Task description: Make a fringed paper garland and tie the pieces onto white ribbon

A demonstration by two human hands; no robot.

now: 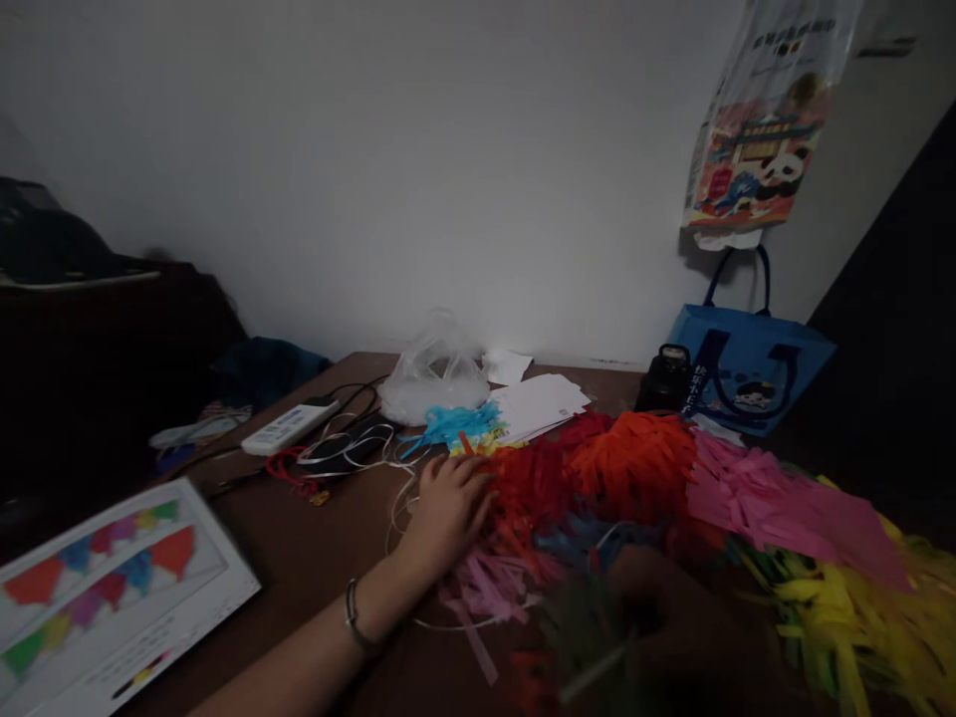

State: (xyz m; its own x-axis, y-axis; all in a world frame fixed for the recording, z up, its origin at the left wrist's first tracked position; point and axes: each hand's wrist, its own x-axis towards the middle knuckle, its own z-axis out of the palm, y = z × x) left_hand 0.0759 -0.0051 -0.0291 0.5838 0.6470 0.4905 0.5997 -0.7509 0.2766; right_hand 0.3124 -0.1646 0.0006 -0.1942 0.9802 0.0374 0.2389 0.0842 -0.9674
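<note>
My left hand (452, 503), with a bracelet at the wrist, lies palm down at the left edge of a heap of fringed paper. Its fingers are stretched over the red paper tassels (534, 483). My right hand (646, 588) is dark and blurred at the lower middle, its fingers curled by a dark green paper tassel (587, 637) that blurs along with it; the exact grip is hidden. Between and beyond the hands lie an orange tassel (634, 463), light pink strips (493, 583) and a grey-blue tassel (590, 538). Pink fringe (777, 488) and yellow fringe (858, 617) spread to the right.
A box picturing bunting (126, 588) lies at left. Behind it are a white power strip (290, 425), tangled cords (358, 448) and a clear plastic bag (434, 378). White cards (538, 403), a black bottle (664, 378) and a blue tote bag (754, 363) stand along the wall.
</note>
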